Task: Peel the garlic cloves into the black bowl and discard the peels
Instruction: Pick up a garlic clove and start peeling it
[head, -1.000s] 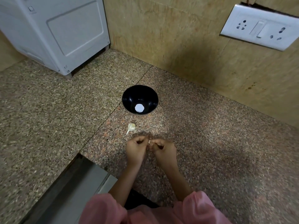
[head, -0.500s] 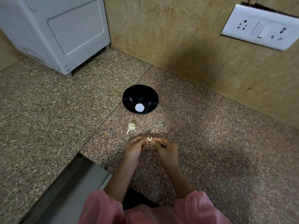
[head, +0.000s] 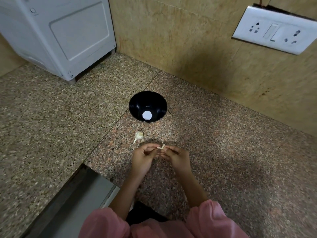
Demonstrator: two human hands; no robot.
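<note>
The black bowl [head: 135, 102] stands on the granite counter, with a white round spot on its bottom and no cloves visible inside. An unpeeled garlic clove [head: 139, 135] with a thin tail lies just in front of the bowl. Below it, my left hand [head: 143, 157] and my right hand [head: 177, 157] meet fingertip to fingertip. Both pinch a small pale garlic piece [head: 161, 147] with a strip of peel sticking up between them. The rest of that piece is hidden by my fingers.
A white appliance [head: 60, 35] stands at the back left. The tiled wall [head: 180, 40] runs behind the bowl and carries a white socket plate [head: 276, 34] at the upper right. A metal sink edge [head: 75, 194] cuts into the counter at the lower left.
My hands have stayed in place while their fingers worked; a strip of peel now sticks out between the fingertips. The bowl and the loose clove have not moved.
</note>
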